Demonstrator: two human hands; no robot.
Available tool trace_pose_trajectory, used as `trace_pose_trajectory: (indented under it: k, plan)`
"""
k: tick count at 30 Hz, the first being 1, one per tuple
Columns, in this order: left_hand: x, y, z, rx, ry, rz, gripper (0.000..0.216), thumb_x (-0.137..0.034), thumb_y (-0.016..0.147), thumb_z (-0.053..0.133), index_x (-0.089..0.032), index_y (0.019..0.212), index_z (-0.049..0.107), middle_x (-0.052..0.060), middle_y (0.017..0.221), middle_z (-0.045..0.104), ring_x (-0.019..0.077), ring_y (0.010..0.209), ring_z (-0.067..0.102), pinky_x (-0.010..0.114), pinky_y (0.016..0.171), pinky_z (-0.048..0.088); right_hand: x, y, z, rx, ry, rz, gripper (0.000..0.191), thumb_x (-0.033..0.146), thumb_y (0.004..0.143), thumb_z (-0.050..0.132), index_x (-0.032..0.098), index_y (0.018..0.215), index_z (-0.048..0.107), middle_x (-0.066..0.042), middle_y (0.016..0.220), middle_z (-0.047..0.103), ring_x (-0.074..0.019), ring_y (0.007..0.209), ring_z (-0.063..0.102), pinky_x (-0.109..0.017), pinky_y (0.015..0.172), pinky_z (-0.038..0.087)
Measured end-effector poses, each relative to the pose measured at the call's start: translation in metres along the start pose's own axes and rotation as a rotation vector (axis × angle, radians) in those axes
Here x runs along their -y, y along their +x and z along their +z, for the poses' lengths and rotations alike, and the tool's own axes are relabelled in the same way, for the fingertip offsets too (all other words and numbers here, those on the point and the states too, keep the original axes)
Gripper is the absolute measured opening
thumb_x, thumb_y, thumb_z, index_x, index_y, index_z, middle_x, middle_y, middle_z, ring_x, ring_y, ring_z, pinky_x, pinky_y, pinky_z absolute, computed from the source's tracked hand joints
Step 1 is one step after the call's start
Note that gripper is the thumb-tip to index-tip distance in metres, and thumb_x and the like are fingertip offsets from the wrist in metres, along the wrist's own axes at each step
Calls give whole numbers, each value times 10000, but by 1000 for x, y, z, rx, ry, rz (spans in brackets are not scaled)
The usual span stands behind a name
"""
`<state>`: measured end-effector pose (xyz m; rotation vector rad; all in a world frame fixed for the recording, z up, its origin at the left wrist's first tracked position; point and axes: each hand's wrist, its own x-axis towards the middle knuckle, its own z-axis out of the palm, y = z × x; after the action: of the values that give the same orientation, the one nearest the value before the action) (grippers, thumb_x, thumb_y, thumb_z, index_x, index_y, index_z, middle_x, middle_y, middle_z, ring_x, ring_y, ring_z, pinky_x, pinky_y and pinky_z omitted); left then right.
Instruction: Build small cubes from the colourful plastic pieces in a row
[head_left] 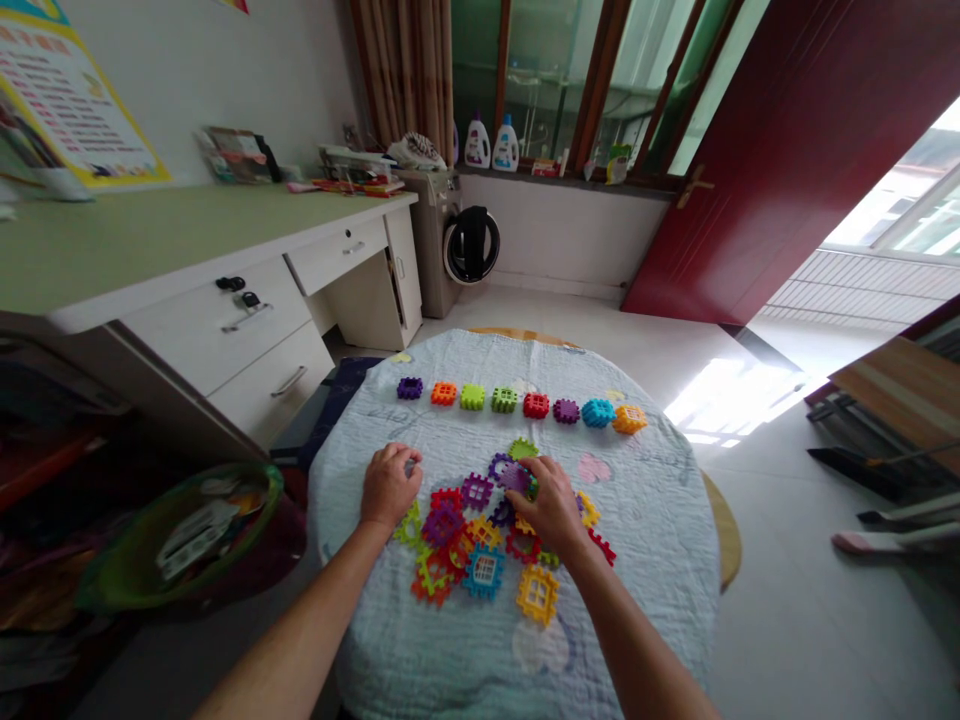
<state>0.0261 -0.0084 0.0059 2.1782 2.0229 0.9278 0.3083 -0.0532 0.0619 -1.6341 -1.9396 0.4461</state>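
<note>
My right hand (pixel 551 500) reaches into a loose pile of plastic interlocking panels, its thumb and fingers closed on a purple panel (pixel 513 476). Next to that panel lie a light green panel (pixel 523 448) and another purple panel (pixel 477 491). To the left of the pile, my left hand (pixel 391 487) rests on the cloth with curled fingers; the inside of its grip is hidden. Nearer to me lie a blue panel (pixel 484 570), a yellow panel (pixel 538 594) and several red, green and orange ones, some overlapping.
Beyond the pile, several assembled cubes stand in a row, from a dark purple cube (pixel 409 388) to a yellow-orange cube (pixel 630 419). A pale blue cloth (pixel 630 620) covers the round table. A bin (pixel 180 540) stands at left, below a desk (pixel 225 230).
</note>
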Motion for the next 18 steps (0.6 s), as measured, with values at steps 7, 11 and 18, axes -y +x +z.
trace_pose_trajectory:
  k: [7, 11, 18]
  plan:
    - [-4, 1, -3, 18, -1, -24, 154, -172, 749, 511, -209, 818, 643, 67, 950, 627, 243, 949, 573, 378, 922, 456, 35, 4, 22, 148, -120, -85, 365, 325, 774, 685, 245, 1121, 606, -63, 1125, 615, -248, 1070, 511, -371, 940, 349]
    - [-5, 1, -5, 23, 6, -23, 153, -170, 745, 512, -203, 818, 643, 74, 951, 629, 245, 936, 572, 379, 908, 458, 41, 6, 33, 239, -230, -74, 373, 336, 740, 701, 236, 1085, 601, -61, 1074, 610, -255, 1041, 491, -376, 896, 340]
    - [-5, 1, -4, 18, -8, -17, 152, -170, 750, 513, -200, 816, 647, 76, 946, 628, 246, 943, 568, 382, 918, 456, 46, 17, 37, 316, -369, -89, 406, 409, 669, 744, 196, 989, 611, -94, 1042, 609, -277, 1012, 503, -382, 858, 360]
